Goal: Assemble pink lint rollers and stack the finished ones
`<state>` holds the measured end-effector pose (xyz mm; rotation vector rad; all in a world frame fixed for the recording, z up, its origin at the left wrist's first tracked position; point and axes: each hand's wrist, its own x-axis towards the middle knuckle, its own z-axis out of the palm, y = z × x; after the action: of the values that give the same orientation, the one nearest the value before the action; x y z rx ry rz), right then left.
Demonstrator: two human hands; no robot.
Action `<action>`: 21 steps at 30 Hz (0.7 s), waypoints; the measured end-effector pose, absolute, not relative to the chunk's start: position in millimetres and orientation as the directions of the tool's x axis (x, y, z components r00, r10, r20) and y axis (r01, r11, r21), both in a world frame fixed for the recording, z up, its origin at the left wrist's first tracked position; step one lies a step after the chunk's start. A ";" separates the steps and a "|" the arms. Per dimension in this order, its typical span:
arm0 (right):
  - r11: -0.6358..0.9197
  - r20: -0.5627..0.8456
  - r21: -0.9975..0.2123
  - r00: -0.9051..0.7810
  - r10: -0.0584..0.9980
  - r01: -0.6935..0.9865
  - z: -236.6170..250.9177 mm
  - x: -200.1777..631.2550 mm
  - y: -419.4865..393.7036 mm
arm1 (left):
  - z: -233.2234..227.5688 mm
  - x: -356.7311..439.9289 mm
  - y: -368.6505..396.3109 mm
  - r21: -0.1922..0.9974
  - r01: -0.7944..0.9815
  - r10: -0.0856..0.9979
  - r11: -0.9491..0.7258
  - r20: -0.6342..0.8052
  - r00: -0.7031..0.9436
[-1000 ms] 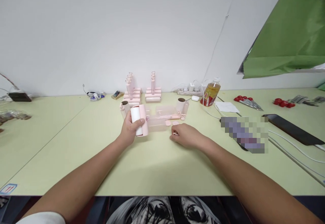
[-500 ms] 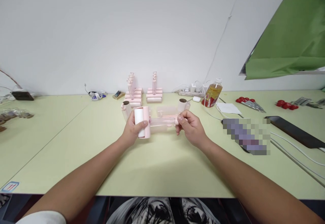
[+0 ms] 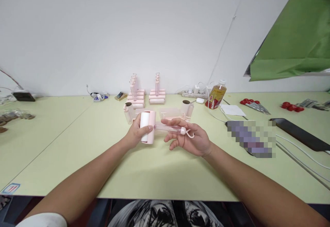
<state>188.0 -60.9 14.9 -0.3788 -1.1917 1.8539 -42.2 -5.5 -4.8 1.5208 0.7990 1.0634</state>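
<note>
My left hand (image 3: 135,131) is closed around the head of a pink lint roller (image 3: 152,127), whose white roll faces left. The roller's clear handle points right and ends in a pink cap with a white loop. Behind that handle my right hand (image 3: 192,138) is spread, fingers stretched out and apart, with the cap and loop in front of its palm. Whether the palm touches the handle I cannot tell. Just beyond my hands stand a roll with a brown core (image 3: 128,108) on the left and another roll (image 3: 185,107) on the right, near clear pink-edged covers (image 3: 170,113).
Several assembled pink lint rollers (image 3: 135,98) stand by the wall, handles up. To the right are a drink bottle (image 3: 216,94), a power strip (image 3: 194,93), a white paper (image 3: 233,110), red-handled tools (image 3: 254,104) and a black device (image 3: 296,132) with cables. A coiled cable (image 3: 98,97) lies at back left.
My right hand has let go of the handle's end and spread its fingers behind it. The lint roller has shifted slightly right and down in my left hand, and its white loop now shows.
</note>
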 end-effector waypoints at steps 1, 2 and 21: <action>-0.172 0.199 -0.828 -0.566 0.800 -0.534 14.5 187.6 -60.5 | -5.0 -41.4 -6.3 0.974 -0.038 0.898 -0.222 0.219 0.380; -0.175 0.209 -0.808 -0.552 0.807 -0.563 13.9 187.4 -59.9 | -5.4 -40.6 -7.0 0.973 -0.030 0.897 -0.231 0.224 0.381; -0.183 0.053 -0.804 -0.375 0.926 -0.565 15.2 184.5 -63.3 | -10.8 -31.7 -17.5 0.967 -0.126 0.907 -0.220 0.251 0.339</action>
<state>184.5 -63.3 15.2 -0.5605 -0.9333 1.7667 -31.7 -17.5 -10.8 1.4665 0.7536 1.1415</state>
